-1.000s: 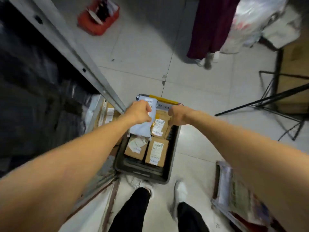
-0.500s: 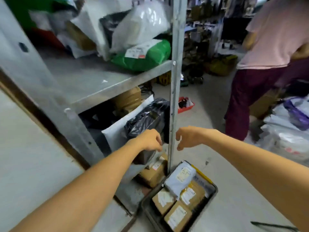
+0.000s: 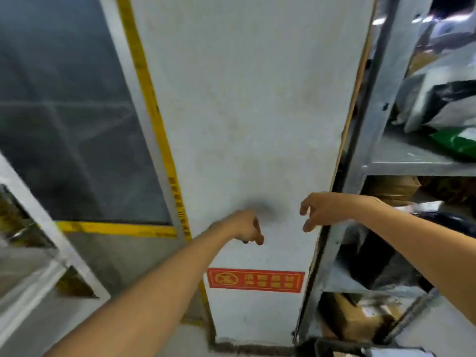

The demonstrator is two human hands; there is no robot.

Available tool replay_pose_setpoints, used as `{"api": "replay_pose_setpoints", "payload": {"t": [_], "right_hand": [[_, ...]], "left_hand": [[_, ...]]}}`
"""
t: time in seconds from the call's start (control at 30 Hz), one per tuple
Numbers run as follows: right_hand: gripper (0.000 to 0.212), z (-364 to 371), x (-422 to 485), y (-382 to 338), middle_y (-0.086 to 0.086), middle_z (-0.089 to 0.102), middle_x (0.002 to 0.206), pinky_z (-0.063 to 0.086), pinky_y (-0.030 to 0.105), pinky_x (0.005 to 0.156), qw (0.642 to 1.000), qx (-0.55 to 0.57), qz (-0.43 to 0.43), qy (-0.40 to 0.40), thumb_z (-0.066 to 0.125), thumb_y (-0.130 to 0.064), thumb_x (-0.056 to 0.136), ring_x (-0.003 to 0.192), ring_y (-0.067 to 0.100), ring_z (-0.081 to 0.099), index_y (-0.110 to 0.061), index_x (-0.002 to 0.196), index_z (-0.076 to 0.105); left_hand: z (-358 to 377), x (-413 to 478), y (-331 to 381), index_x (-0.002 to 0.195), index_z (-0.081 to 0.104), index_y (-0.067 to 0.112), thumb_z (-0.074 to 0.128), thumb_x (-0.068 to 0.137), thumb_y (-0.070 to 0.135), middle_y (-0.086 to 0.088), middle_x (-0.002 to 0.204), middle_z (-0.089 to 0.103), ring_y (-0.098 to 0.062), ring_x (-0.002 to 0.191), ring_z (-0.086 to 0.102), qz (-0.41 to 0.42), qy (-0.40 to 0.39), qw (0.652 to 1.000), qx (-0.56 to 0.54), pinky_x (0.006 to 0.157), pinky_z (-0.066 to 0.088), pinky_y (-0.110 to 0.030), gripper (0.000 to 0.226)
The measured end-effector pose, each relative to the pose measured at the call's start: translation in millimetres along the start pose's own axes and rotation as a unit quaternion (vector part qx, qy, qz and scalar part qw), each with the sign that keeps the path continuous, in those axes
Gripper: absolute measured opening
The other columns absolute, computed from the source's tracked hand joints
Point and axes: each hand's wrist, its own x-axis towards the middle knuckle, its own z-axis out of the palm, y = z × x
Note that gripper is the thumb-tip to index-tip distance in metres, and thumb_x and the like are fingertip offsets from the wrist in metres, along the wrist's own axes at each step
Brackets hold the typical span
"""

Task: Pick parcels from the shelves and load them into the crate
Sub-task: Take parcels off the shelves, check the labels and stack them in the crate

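Both my hands are stretched out in front of a white pillar and hold nothing. My left hand [image 3: 246, 228] hangs with its fingers loosely curled downward. My right hand [image 3: 319, 210] has its fingers spread and relaxed, just left of the metal shelf upright [image 3: 360, 155]. Parcels lie on the shelves at the right: a green bag [image 3: 458, 143], white and black bags [image 3: 443, 104] above it, a brown box [image 3: 391, 186] one level down, and a cardboard box [image 3: 355, 320] on the lowest level. The dark edge at the bottom right may be the crate [image 3: 334, 347], though little of it shows.
The white pillar [image 3: 244, 112] with a red sign [image 3: 256, 279] fills the middle. A glass door [image 3: 67, 124] with yellow tape stands to the left. A metal frame [image 3: 38, 228] crosses the lower left.
The view has swung left and up from the crate and shelf toward the pillar. Both hands stay empty; the right hand's fingers have spread.
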Motion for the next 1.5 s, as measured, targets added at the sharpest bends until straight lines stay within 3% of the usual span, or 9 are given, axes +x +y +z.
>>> {"api": "replay_pose_setpoints", "payload": {"t": [0.2, 0.33, 0.43, 0.6, 0.83, 1.0, 1.23, 1.33, 1.5], "right_hand": [[0.048, -8.6, 31.4, -184.5, -0.006, 0.049, 0.107, 0.039, 0.025, 0.081, 0.984, -0.069, -0.158, -0.035, 0.071, -0.041, 0.083, 0.097, 0.014, 0.049, -0.02, 0.124, 0.055], [0.026, -8.8, 30.2, -319.6, 0.007, 0.066, 0.097, 0.038, 0.024, 0.058, 0.946, -0.137, -0.293, -0.022, 0.07, -0.037, 0.083, 0.08, 0.015, 0.055, -0.014, 0.093, 0.065], [0.027, 4.6, 16.5, -411.5, -0.001, 0.065, 0.095, 0.046, 0.026, 0.072, 0.912, -0.162, -0.376, -0.009, 0.071, -0.041, 0.08, 0.089, 0.018, 0.059, -0.022, 0.098, 0.062], [0.04, 21.6, -31.2, -530.9, 0.001, 0.064, 0.106, 0.05, 0.029, 0.069, 0.857, -0.141, -0.493, -0.05, 0.069, -0.037, 0.083, 0.095, 0.022, 0.061, -0.014, 0.115, 0.06], [0.03, 11.2, -121.8, -627.8, 0.002, 0.065, 0.112, 0.052, 0.035, 0.086, 0.772, -0.133, -0.618, -0.059, 0.067, -0.026, 0.086, 0.099, 0.018, 0.061, -0.018, 0.115, 0.062], [0.045, -18.7, -148.3, -651.5, -0.002, 0.057, 0.118, 0.045, 0.025, 0.073, 0.747, -0.124, -0.653, -0.014, 0.068, -0.03, 0.087, 0.098, 0.014, 0.054, -0.02, 0.128, 0.054], [0.039, -133.3, -137.7, -670.1, -0.007, 0.057, 0.108, 0.047, 0.022, 0.074, 0.746, -0.046, -0.655, 0.106, 0.071, -0.033, 0.086, 0.097, 0.011, 0.055, -0.022, 0.12, 0.057], [0.035, -184.0, -135.2, -690.1, -0.006, 0.058, 0.103, 0.044, 0.022, 0.071, 0.737, 0.018, -0.654, 0.166, 0.071, -0.035, 0.086, 0.091, 0.01, 0.054, -0.02, 0.116, 0.062], [0.03, -239.8, -121.9, -726.1, 0.003, 0.066, 0.094, 0.047, 0.029, 0.067, 0.714, 0.082, -0.642, 0.266, 0.074, -0.035, 0.083, 0.083, 0.016, 0.061, -0.012, 0.102, 0.069]], "left_hand": [[-51.5, -131.7, -132.0, 0.105, 0.073, 0.005, 0.068, 0.085, 0.025, -0.015, 0.105, 0.071, -0.028, 0.098, 0.066, -0.138, 0.092, 0.986, -0.002, 0.081, 0.053, -0.036, 0.029], [-78.7, -236.4, -197.7, 0.105, 0.072, 0.005, 0.07, 0.083, 0.026, -0.014, 0.107, 0.069, -0.029, 0.101, 0.065, -0.253, 0.164, 0.953, -0.013, 0.084, 0.055, -0.037, 0.031], [-86.8, -320.5, -235.1, 0.103, 0.069, 0.005, 0.07, 0.084, 0.024, -0.015, 0.106, 0.068, -0.029, 0.099, 0.065, -0.332, 0.188, 0.924, -0.045, 0.073, 0.052, -0.03, 0.027], [-86.7, -447.0, -265.3, 0.098, 0.067, 0.013, 0.069, 0.087, 0.023, 0.0, 0.098, 0.067, -0.021, 0.096, 0.063, -0.444, 0.254, 0.857, -0.072, 0.081, 0.049, -0.028, 0.016], [-85.2, -562.8, -253.4, 0.117, 0.066, 0.009, 0.064, 0.088, 0.033, -0.008, 0.129, 0.058, -0.025, 0.116, 0.056, -0.573, 0.296, 0.764, -0.018, 0.095, 0.048, -0.032, 0.037], [-118.1, -595.8, -244.7, 0.11, 0.071, 0.014, 0.071, 0.083, 0.029, -0.007, 0.116, 0.067, -0.024, 0.106, 0.064, -0.589, 0.359, 0.723, -0.031, 0.09, 0.053, -0.032, 0.03], [-243.7, -611.7, -222.7, 0.11, 0.067, 0.017, 0.07, 0.086, 0.03, -0.001, 0.108, 0.067, -0.014, 0.09, 0.062, -0.511, 0.447, 0.733, 0.044, 0.073, 0.052, -0.023, 0.027], [-300.5, -622.5, -222.2, 0.105, 0.07, 0.016, 0.072, 0.084, 0.026, -0.001, 0.107, 0.066, -0.018, 0.096, 0.062, -0.469, 0.528, 0.705, 0.062, 0.084, 0.055, -0.03, 0.023], [-374.7, -641.0, -247.7, 0.094, 0.066, 0.023, 0.076, 0.079, 0.027, -0.005, 0.102, 0.067, -0.022, 0.09, 0.06, -0.425, 0.637, 0.635, 0.102, 0.075, 0.047, -0.028, 0.019]]}}
